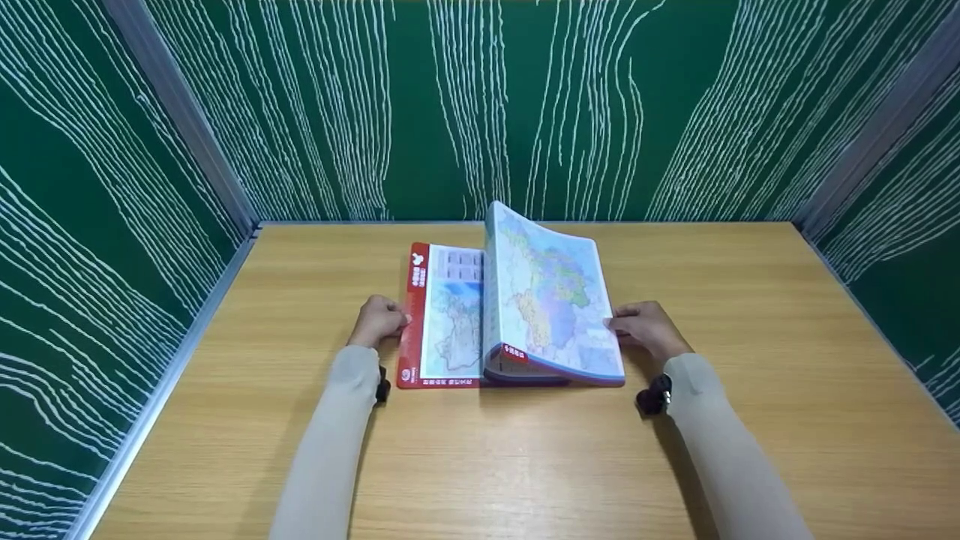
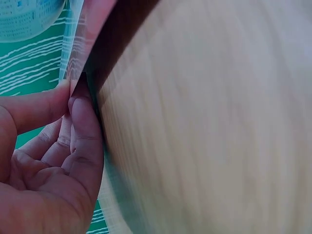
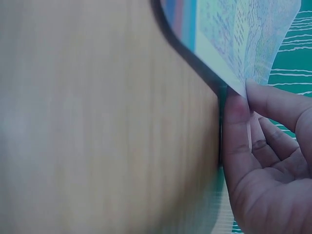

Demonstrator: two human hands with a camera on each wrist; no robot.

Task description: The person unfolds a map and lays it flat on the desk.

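Note:
A glossy, partly folded map lies on the wooden table. Its left part, bordered in red, is nearly flat, while a raised flap curves up along a fold near the middle and slopes to the right. My left hand pinches the red left edge; the left wrist view shows that edge between thumb and index finger. On the other side, my right hand pinches the flap's right edge, its thumb on the printed face and index finger behind. What lies under the flap is mostly hidden.
The wooden table is bounded at the back and sides by green panels with white wavy lines. Metal posts stand at the back corners. Dark wrist cameras sit at both cuffs.

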